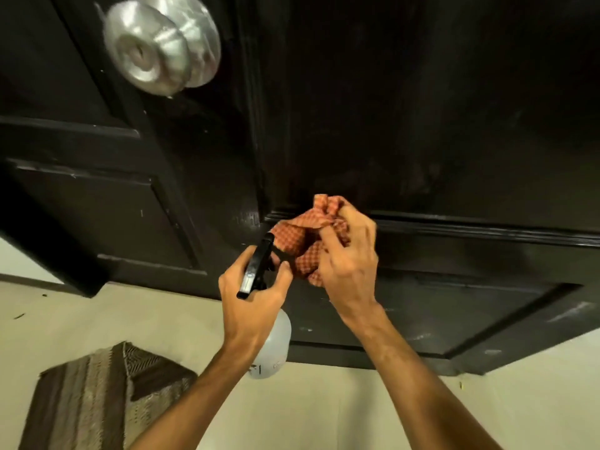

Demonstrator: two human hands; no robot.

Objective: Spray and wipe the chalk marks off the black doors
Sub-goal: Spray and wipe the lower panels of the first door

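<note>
The left hand (pixel 253 297) grips the black trigger head of a translucent white plastic spray bottle (pixel 276 345), fingers curled round its neck. Just to its right, the right hand (pixel 347 264) clutches a bunched orange checked cloth (pixel 292 235) in front of the glossy black panelled right door (pixel 422 108). Faint white chalk marks (pixel 568 311) streak that door's lower right panel. The black left door (pixel 81 190) carries a round silver metal knob (pixel 156 43). A brown striped woven rug (pixel 97 394) lies near left on the pale floor (pixel 357 410).

Bunched cloth (pixel 292 241), spray bottle (pixel 274 345), black door (pixel 422 108)
</note>
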